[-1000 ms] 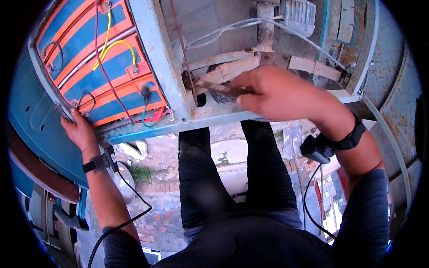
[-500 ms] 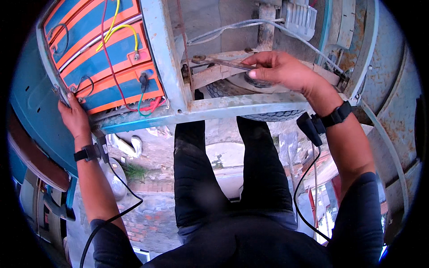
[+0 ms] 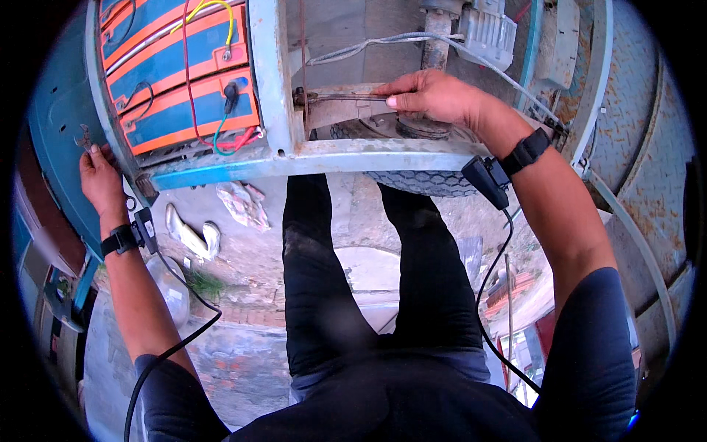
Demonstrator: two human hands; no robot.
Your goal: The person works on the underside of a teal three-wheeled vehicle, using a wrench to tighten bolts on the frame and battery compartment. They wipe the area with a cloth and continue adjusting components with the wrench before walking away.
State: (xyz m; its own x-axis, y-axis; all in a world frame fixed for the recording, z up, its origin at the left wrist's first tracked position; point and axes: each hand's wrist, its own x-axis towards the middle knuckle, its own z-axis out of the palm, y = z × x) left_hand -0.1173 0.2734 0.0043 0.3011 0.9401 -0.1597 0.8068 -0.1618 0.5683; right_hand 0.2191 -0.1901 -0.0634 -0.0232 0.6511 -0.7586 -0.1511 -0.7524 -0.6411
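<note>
Shift since half a second ago: the left hand and its forked metal tool have moved off the side of the battery frame, out over the blue panel; the long wrench in the right hand has gone from slanted to nearly level.
Landmark: the pale blue crossbar, running across in front of the person's legs.
Left hand: beyond the crossbar's left end, fingers closed around the forked tool, its fork pointing away from the person.
Right hand: past the crossbar on its far side, thumb and fingers pinching the wrench's near end.
Wrench: beyond the crossbar, its far end by a dark fitting; whether it is seated there cannot be told.
Batteries: orange and blue batteries beyond the crossbar's left part, with red, yellow and green wires.
Tyre: a treaded tyre showing below the crossbar.
Motor housing: a finned grey housing, well beyond the crossbar's right part.
</note>
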